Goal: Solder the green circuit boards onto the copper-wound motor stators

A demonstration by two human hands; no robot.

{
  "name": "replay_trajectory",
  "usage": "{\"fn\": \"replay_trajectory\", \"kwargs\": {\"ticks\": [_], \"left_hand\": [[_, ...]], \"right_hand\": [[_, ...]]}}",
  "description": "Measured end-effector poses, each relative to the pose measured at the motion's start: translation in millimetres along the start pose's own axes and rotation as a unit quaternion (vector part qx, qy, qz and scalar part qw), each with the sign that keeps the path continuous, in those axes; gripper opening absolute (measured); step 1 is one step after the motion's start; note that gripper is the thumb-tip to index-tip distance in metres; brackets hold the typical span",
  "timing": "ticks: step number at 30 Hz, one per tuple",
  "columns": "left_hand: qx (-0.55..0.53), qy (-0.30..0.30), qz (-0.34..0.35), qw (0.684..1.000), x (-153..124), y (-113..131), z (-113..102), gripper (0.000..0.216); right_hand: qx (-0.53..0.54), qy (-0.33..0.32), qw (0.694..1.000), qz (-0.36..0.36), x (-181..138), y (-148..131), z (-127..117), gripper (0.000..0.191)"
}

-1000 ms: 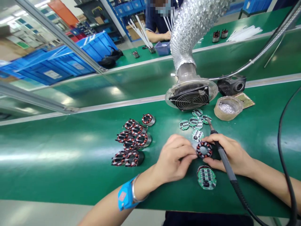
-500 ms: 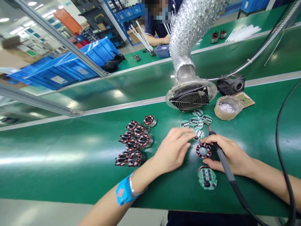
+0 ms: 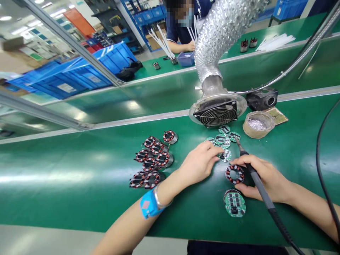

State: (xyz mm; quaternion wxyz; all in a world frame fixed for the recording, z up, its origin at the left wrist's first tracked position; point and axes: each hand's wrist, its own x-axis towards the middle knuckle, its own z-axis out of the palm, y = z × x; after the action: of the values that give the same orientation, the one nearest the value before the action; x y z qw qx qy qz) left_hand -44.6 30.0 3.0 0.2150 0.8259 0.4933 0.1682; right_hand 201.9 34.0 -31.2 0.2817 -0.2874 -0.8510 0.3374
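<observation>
My left hand (image 3: 199, 163) reaches over the green table, fingers curled, its fingertips touching a small round green circuit board (image 3: 226, 155) at the near edge of a pile of such boards (image 3: 223, 139). My right hand (image 3: 261, 177) grips a black soldering iron (image 3: 256, 182) like a pen, tip pointing up toward the boards, and its fingers also steady a copper-wound motor stator (image 3: 234, 174) standing on the table. A stator topped with a green board (image 3: 234, 203) lies just in front of that hand.
A cluster of several wound stators (image 3: 152, 159) lies left of my left hand. A fume extractor fan (image 3: 217, 111) on a foil duct hangs behind the boards, with a solder dross pot (image 3: 257, 124) to its right. Another person works at the far bench (image 3: 183, 35).
My left hand let go of the stator and moved up and away to the loose circuit boards. My right hand stayed with the iron and stator.
</observation>
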Motion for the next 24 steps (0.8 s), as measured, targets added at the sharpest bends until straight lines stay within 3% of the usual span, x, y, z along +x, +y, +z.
{"fn": "replay_trajectory", "kwargs": {"ticks": [2, 5, 8, 12, 15, 17, 20, 24], "left_hand": [[0.057, -0.017, 0.03, 0.998, 11, -2, 14, 0.034], [0.051, -0.02, 0.051, 0.997, 15, -7, 24, 0.017], [0.0, 0.001, 0.077, 0.997, 14, -10, 24, 0.009], [0.027, 0.013, 0.07, 0.997, 21, -10, 21, 0.037], [0.024, 0.017, 0.098, 0.995, 23, -12, 19, 0.024], [-0.006, 0.082, 0.137, 0.987, 18, -15, 17, 0.01], [-0.007, 0.212, 0.225, 0.951, 5, -17, 13, 0.013], [0.031, 0.262, 0.331, 0.906, -4, -6, 13, 0.007]], "right_hand": [[-0.003, -0.004, 1.0, -0.008, -1, 1, -3, 0.049], [-0.012, 0.022, 0.999, -0.026, -1, 0, -7, 0.05], [-0.029, 0.075, 0.997, -0.023, 2, -3, -10, 0.044], [-0.059, 0.116, 0.991, 0.01, 4, -3, -11, 0.039], [-0.069, 0.138, 0.988, 0.024, 3, -3, -9, 0.036], [-0.065, 0.15, 0.986, 0.031, 3, -5, -8, 0.035], [-0.055, 0.162, 0.985, 0.04, 3, -12, -4, 0.038], [-0.039, 0.168, 0.985, 0.008, 7, -25, 5, 0.051]]}}
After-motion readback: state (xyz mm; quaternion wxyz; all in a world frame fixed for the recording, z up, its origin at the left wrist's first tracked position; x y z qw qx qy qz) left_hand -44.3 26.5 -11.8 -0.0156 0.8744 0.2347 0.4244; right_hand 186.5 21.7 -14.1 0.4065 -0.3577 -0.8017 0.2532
